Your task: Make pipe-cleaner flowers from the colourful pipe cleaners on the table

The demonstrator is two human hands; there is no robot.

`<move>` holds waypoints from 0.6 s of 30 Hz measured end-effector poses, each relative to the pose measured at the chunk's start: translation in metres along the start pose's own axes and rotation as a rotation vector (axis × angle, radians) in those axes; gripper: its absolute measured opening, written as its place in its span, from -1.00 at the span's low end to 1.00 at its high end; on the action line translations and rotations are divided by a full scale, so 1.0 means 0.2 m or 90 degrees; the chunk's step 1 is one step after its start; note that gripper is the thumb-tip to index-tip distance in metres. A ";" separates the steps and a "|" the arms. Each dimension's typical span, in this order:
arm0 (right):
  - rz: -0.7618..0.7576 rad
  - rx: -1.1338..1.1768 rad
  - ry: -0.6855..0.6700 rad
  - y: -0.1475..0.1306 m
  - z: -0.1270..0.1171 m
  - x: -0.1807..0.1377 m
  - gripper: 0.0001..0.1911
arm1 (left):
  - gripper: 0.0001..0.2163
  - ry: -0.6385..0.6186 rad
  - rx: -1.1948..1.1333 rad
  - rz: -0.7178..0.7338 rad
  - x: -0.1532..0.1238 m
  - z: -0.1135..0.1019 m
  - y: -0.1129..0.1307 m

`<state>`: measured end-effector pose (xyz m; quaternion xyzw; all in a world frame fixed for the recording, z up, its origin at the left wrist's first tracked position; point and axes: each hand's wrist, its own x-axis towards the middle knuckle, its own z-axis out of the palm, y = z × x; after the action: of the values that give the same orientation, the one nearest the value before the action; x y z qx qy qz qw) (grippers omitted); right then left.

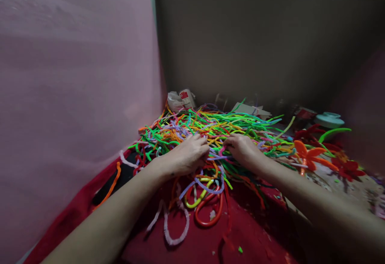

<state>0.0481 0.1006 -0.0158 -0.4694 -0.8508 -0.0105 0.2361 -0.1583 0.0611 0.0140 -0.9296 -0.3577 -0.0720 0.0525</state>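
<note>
A heap of multicoloured pipe cleaners (216, 123) spreads in front of me, and both hands are at its near edge. A light purple pipe cleaner (221, 158) runs between my left hand (189, 155) and my right hand (244, 152). The fingers of my left hand are curled closed at its left end. My right fingers pinch near its other end, beside a bit of pink pipe cleaner (222, 150); the exact grip is partly hidden. Below the hands, a purple loop (221, 186) crosses the red and yellow looped handles (207, 223) of a tool.
Orange (309, 155) and red flower shapes (349, 170) stand at the right. A white bottle with a red label (187, 99) and a pale teal lidded container (329, 119) are at the back. Red cloth (192, 248) covers the near surface. A pink wall (81, 75) rises on the left.
</note>
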 end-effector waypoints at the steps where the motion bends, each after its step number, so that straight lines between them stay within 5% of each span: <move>1: 0.016 -0.006 0.021 0.01 0.00 0.00 -0.76 | -0.91 -0.003 -0.007 -0.009 0.00 -0.01 0.00; 5: 0.074 0.020 0.125 0.04 -0.03 0.01 -0.77 | -0.84 -0.017 -0.020 -0.013 -0.01 -0.02 0.02; 12: 0.092 0.144 0.141 0.05 -0.05 0.02 -0.82 | -0.84 -0.035 -0.008 -0.011 -0.01 -0.01 0.01; 18: 0.128 0.259 0.245 0.08 -0.10 0.01 -0.84 | -0.87 -0.012 -0.064 -0.008 0.00 -0.01 -0.01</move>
<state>0.0678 0.1059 -0.0001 -0.4837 -0.7244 0.0949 0.4819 -0.1598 0.0614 0.0153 -0.9295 -0.3595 -0.0817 0.0018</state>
